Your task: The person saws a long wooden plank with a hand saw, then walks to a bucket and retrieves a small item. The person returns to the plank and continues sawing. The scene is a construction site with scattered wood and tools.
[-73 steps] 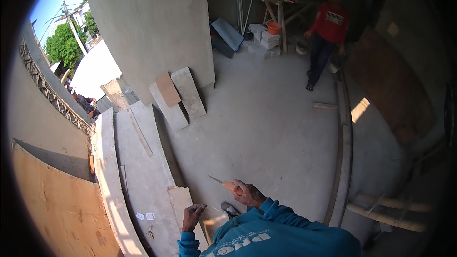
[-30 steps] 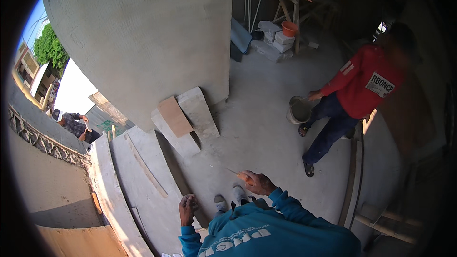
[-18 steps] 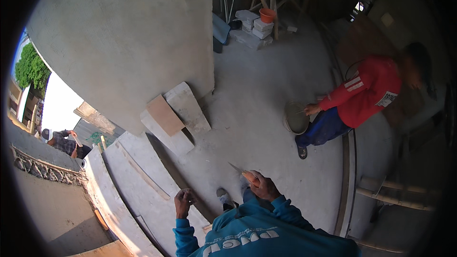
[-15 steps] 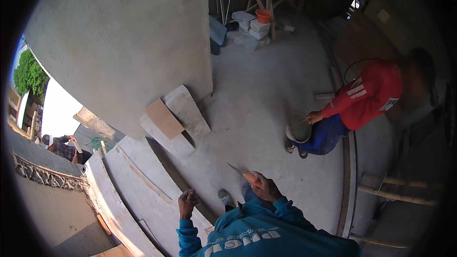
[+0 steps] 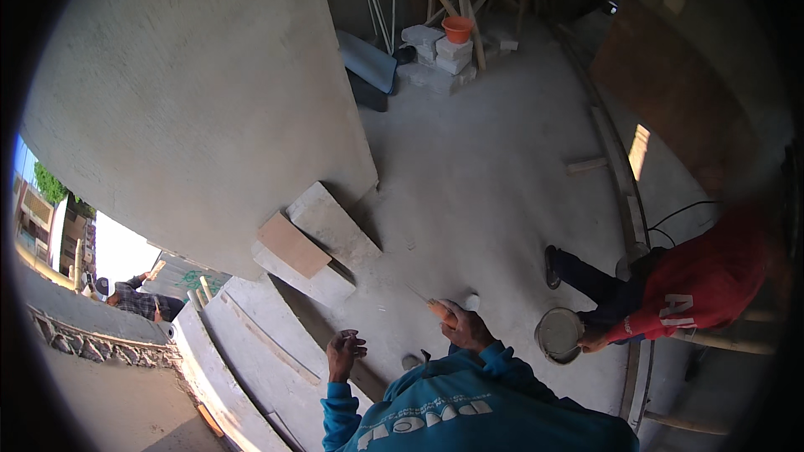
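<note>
My right hand (image 5: 467,326) is closed around the orange-brown handle of a trowel (image 5: 438,310). Its thin blade points away to the upper left and is hard to make out against the floor. Level with it on the left, my left hand (image 5: 343,353) is raised with loosely bent fingers apart, holding nothing I can see. To my right, a person in a red top (image 5: 703,285) grips a round bucket (image 5: 559,335) of grey wet mix by its rim.
Pale blocks (image 5: 335,222) and a brown board (image 5: 293,244) lie ahead-left by the plastered wall (image 5: 201,100). Far off, an orange basin (image 5: 457,29) rests on stacked white blocks beside a wooden trestle (image 5: 469,8). Another person (image 5: 138,300) works outside at left. A curved ledge (image 5: 251,326) runs alongside.
The person in red has come nearer on my right with the bucket. My view has turned slightly. My left hand's fingers have loosened; my right still holds the trowel.
</note>
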A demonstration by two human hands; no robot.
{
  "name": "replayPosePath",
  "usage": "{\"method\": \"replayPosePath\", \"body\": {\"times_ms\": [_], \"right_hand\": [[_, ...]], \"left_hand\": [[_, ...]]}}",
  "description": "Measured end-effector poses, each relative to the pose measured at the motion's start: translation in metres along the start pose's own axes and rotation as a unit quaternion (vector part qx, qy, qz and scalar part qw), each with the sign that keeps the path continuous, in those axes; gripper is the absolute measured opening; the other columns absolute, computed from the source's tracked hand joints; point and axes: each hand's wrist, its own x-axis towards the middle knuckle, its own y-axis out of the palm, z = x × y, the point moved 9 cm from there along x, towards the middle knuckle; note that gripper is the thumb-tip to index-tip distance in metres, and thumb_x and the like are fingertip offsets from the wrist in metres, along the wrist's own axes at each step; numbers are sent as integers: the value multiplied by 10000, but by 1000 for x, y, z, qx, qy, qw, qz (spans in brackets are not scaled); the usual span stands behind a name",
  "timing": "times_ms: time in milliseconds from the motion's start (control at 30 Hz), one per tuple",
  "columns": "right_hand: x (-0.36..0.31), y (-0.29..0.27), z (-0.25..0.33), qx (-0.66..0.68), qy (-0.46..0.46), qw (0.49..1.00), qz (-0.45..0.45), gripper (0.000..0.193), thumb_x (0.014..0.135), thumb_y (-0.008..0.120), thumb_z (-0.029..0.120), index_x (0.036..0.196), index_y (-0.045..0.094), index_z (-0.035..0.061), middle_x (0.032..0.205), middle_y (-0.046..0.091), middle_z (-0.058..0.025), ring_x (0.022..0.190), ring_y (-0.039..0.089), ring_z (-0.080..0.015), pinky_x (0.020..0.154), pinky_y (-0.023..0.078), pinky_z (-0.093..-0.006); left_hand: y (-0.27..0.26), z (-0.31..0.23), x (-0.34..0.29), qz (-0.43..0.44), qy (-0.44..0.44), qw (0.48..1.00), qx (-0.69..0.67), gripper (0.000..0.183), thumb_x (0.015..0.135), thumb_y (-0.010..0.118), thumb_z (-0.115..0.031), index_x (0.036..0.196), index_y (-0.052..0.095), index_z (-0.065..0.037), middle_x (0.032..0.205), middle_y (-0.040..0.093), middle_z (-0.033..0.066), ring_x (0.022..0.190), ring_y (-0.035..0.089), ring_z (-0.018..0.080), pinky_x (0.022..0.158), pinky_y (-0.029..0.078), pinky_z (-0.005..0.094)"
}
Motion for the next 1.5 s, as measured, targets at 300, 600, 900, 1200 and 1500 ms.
{"method": "replayPosePath", "body": {"times_ms": [300, 600, 900, 1200, 1500], "right_hand": [[77, -109, -51, 39, -20, 999, -3, 564, 852, 649, 251, 1375, 493, 107, 1074, 699, -217, 946, 675, -439, 839, 554, -501], [94, -224, -144, -38, 126, 981, -144, 597, 822, 689, 217, 1376, 496, 107, 1122, 685, -228, 992, 667, -436, 874, 552, -488], [70, -241, -152, -46, 222, 931, -286, 564, 828, 666, 173, 1345, 452, 96, 1120, 696, -205, 969, 680, -429, 823, 571, -493], [20, -158, -140, -4, 271, 861, -430, 516, 880, 698, 147, 1326, 446, 82, 1172, 694, -199, 1074, 682, -363, 892, 557, -448], [-9, -64, -237, 465, 245, 705, -477, 602, 1048, 404, 410, 1362, 500, -95, 1529, 405, -217, 1429, 339, -303, 1215, 200, -424]], "left_hand": [[130, -49, 105, 78, 41, 995, 53, 297, 915, 597, -158, 1166, 653, -11, 890, 699, 123, 707, 659, 166, 642, 544, 278], [225, -58, 158, 121, 158, 927, 318, 311, 910, 499, -90, 1136, 712, -69, 878, 737, 115, 828, 713, 197, 729, 548, 315], [277, -89, 253, 247, 291, 793, 475, 258, 906, 537, -112, 1059, 741, -76, 1005, 753, 91, 858, 730, 213, 774, 578, 345], [369, -190, 343, 325, 449, 647, 525, 175, 894, 571, -162, 932, 735, -112, 868, 729, 75, 775, 714, 225, 701, 575, 380], [407, -177, 323, 406, 380, 681, 477, 313, 954, 503, -295, 917, 738, -92, 875, 730, 97, 760, 700, 248, 742, 554, 383]]}}
